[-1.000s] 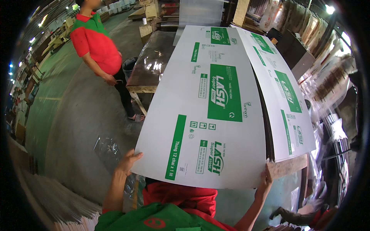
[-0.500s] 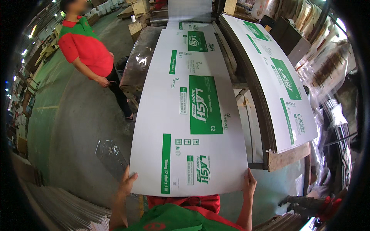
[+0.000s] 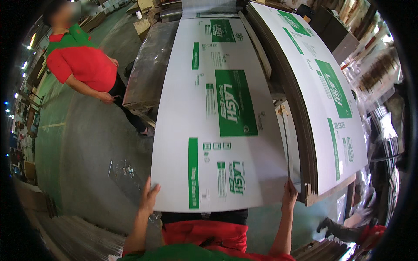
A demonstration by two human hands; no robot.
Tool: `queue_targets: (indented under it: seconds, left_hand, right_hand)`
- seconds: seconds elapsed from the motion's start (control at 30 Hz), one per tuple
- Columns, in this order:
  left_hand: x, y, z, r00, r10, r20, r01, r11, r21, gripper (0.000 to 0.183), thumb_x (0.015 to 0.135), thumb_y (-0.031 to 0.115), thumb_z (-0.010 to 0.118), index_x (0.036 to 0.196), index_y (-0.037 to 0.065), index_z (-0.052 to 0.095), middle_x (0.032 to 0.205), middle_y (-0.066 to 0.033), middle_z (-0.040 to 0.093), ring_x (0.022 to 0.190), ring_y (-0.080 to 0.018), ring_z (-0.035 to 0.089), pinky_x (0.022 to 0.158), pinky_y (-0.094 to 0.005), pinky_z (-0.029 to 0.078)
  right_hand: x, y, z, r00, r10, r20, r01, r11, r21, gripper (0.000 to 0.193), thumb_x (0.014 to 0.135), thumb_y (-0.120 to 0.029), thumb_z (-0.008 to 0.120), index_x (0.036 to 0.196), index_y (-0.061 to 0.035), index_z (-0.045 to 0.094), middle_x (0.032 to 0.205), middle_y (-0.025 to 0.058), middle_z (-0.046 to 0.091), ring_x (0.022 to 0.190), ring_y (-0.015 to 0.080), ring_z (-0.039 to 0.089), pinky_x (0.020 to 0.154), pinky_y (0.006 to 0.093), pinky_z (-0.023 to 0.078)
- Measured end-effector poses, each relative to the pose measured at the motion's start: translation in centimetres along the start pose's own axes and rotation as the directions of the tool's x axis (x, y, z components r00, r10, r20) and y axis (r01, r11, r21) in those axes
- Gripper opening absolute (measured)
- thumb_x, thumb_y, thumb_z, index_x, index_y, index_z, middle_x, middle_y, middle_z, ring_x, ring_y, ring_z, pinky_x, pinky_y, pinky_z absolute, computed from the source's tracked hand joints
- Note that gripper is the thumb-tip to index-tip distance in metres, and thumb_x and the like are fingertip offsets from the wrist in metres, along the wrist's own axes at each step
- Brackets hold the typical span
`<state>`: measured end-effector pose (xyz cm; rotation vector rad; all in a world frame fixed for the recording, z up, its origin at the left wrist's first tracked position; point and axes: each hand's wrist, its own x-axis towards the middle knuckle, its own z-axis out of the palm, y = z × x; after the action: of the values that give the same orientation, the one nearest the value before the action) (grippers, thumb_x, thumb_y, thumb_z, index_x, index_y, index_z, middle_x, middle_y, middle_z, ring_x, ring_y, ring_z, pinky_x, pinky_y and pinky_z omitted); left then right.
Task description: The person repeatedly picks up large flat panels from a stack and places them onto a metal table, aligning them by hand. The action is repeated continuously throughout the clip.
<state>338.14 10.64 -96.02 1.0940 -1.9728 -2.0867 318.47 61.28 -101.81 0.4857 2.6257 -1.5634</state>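
Note:
A long white cardboard sheet [image 3: 178, 117] with green printed panels stretches away from me, its near end held up in front of my body. My left hand [image 3: 149, 196] grips its near left corner, thumb upright by the edge and fingers partly hidden. On the opposite edge, my right hand [image 3: 290, 195] pinches the near right corner. The sheet's far end lies against a grey metal plate [image 3: 209, 6]. To the right rests a stack of similar printed sheets [image 3: 324, 130], apart from my right hand.
A co-worker [image 3: 82, 61] in a red and green shirt stands at the left, beside a plastic-covered table [image 3: 150, 65]. Clear plastic film [image 3: 126, 174] lies on the floor. Stacked sheets [image 3: 74, 239] fill the lower left. Another person's dark-sleeved arm [image 3: 342, 230] shows at lower right.
The sheet has slid away from me, with both my hands moving along on its corners. The view has shifted slightly, and the co-worker appears farther left.

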Motion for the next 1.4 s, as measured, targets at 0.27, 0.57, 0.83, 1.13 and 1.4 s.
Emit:
queue_targets:
  seconds: [0.27, 0.57, 0.83, 1.13, 1.4]
  left_hand:
    - [12.0, 3.4, 5.1, 1.000, 0.013, -0.020, -0.015, 0.996, -0.091, 0.063, 0.095, 0.022, 0.062, 0.149, 0.003, 0.036, 0.139, -0.0111, 0.052, 0.125, -0.0201, 0.049, 0.106, -0.0342, 0.038]
    - [24.6, 5.6, 4.7, 0.997, 0.060, 0.044, -0.057, 0.997, -0.056, 0.063, 0.092, 0.032, 0.065, 0.144, 0.004, 0.044, 0.133, -0.0121, 0.057, 0.119, -0.0232, 0.054, 0.100, -0.0367, 0.042]
    - [36.6, 5.0, 4.4, 0.964, 0.015, -0.267, -0.095, 0.953, -0.288, 0.046, 0.097, 0.036, 0.060, 0.118, -0.005, 0.062, 0.103, -0.0095, 0.067, 0.090, -0.0212, 0.064, 0.079, -0.0374, 0.051]
    - [21.1, -2.7, 17.8, 0.977, 0.117, 0.180, -0.021, 0.885, -0.464, 0.035, 0.099, 0.043, 0.053, 0.095, 0.008, 0.058, 0.089, -0.0084, 0.063, 0.081, -0.0190, 0.062, 0.071, -0.0333, 0.052]
    - [-3.3, 2.1, 47.3, 0.559, 0.030, 0.829, 0.192, 0.968, -0.164, 0.051, 0.094, 0.047, 0.062, 0.110, -0.002, 0.064, 0.100, -0.0112, 0.067, 0.084, -0.0233, 0.067, 0.076, -0.0365, 0.055]
  right_hand:
    - [13.7, -3.4, 5.6, 0.993, -0.108, -0.042, 0.110, 0.993, 0.051, 0.037, 0.098, -0.018, 0.060, 0.131, -0.0012, 0.062, 0.101, 0.0076, 0.068, 0.092, 0.0118, 0.057, 0.085, 0.0281, 0.046]
    - [22.9, -9.9, 11.8, 0.986, -0.165, 0.011, 0.164, 0.986, 0.031, 0.036, 0.100, -0.018, 0.055, 0.133, -0.0027, 0.059, 0.131, 0.0167, 0.062, 0.122, 0.0273, 0.059, 0.104, 0.0398, 0.044]
    - [23.8, -18.6, 16.2, 0.978, -0.191, 0.089, 0.201, 0.715, -0.670, 0.041, 0.096, -0.022, 0.056, 0.132, -0.0034, 0.056, 0.121, 0.0231, 0.064, 0.113, 0.0394, 0.060, 0.098, 0.0452, 0.047]
    - [13.5, -16.4, -12.5, 0.836, -0.546, -0.059, 0.188, 0.387, -0.903, 0.058, 0.099, -0.044, 0.050, 0.146, -0.0112, 0.045, 0.153, 0.0160, 0.039, 0.145, 0.0353, 0.029, 0.118, 0.0470, 0.023]
    - [11.6, -3.8, -10.2, 0.911, -0.401, -0.101, 0.193, 0.629, -0.753, 0.064, 0.102, -0.057, 0.026, 0.156, -0.0226, 0.027, 0.163, 0.0095, 0.019, 0.151, 0.0327, 0.011, 0.122, 0.0487, 0.004]
